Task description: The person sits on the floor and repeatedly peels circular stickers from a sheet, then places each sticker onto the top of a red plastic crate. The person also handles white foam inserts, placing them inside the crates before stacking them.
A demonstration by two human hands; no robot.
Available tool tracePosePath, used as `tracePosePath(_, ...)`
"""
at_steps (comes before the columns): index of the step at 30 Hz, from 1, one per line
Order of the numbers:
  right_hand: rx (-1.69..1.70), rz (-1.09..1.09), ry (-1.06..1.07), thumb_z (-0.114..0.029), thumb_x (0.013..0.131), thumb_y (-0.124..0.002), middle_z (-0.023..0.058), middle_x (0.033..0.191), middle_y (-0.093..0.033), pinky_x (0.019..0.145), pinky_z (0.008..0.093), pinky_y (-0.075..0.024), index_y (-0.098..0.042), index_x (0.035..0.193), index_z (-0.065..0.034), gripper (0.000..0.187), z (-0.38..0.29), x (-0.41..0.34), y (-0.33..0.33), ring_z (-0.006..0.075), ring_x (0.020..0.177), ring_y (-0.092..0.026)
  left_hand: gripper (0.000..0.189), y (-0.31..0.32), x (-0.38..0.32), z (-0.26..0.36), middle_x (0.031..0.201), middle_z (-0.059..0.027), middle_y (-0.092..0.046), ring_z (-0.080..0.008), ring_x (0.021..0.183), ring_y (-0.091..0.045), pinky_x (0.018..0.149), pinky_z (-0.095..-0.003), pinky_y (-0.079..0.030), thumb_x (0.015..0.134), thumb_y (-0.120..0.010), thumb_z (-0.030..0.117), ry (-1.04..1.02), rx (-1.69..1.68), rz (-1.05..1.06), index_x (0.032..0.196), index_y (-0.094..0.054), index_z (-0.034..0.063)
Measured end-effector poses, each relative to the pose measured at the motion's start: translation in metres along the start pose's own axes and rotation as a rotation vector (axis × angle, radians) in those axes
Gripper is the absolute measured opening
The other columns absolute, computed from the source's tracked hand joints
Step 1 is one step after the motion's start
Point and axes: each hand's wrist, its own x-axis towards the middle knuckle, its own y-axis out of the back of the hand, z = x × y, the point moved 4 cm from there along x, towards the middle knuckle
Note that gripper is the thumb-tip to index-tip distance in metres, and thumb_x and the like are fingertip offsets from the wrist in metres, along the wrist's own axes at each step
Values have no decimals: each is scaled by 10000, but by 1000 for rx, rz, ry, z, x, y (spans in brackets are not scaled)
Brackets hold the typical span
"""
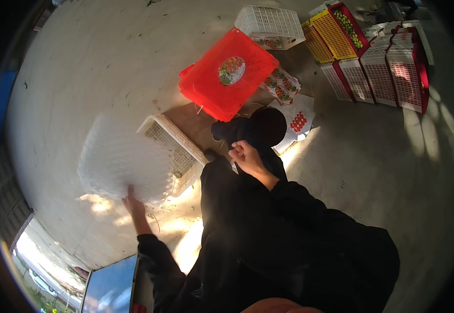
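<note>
My left hand point(133, 201) is at the near edge of a translucent plastic sheet point(123, 160), blurred by motion and probably bubble wrap, and appears to grip it. The sheet hangs partly over a cream plastic crate point(180, 137) with perforated sides, which stands on the floor. Above my knee is my right hand point(245, 155), its fingers curled; whether it holds anything small I cannot tell. Beyond that knee lies a stack of red plastic sheets point(207, 74), the top one bearing a round picture label point(231, 71).
Printed label sheets point(283, 86) and white paper point(303, 107) lie right of the red stack. A white crate point(272, 23) stands behind. At the upper right are yellow crates point(330, 31), one showing small green fruit point(348, 29), and several white crates point(371, 74). A blue panel point(111, 283) is lower left.
</note>
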Motion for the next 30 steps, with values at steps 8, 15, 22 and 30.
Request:
tracePosePath(8,-41,91,235,-64,976,-737,37,917,-663,658,224,-521,-594,1245,14,315,-39,0,87,72,757,-638,235,-115,-98,-138,1003,-87,-680,-241,823,-662,571,-355,-514,1066,-591,202,332,-529,-219,1234,-630,42)
tracePosePath(15,-81,-45,224,-131,957,-749,38,819,-684,642,263,-533,-599,1220,0,330,-52,136,221,99,682,-665,796,-43,-31,-57,1367,-171,-586,-267,1144,-597,923,-394,-514,910,-795,228,94,272,319,1526,-384,-63)
tracePosePath(22,-293,32,360,-217,910,-822,74,1027,-685,729,308,-547,-635,1232,10,436,-12,462,316,140,830,-653,661,-175,-51,-155,1413,-153,-587,-292,1188,-605,1014,-431,-510,933,-727,65,144,-67,621,1519,-428,3)
tracePosePath(30,-462,-240,512,-198,806,-904,84,1038,-613,743,351,-564,-638,1221,1,531,10,560,270,204,877,-644,549,-222,-73,-105,1359,-121,-613,-279,1223,-587,1013,-389,-513,935,-737,141,-101,182,567,1427,-548,-12)
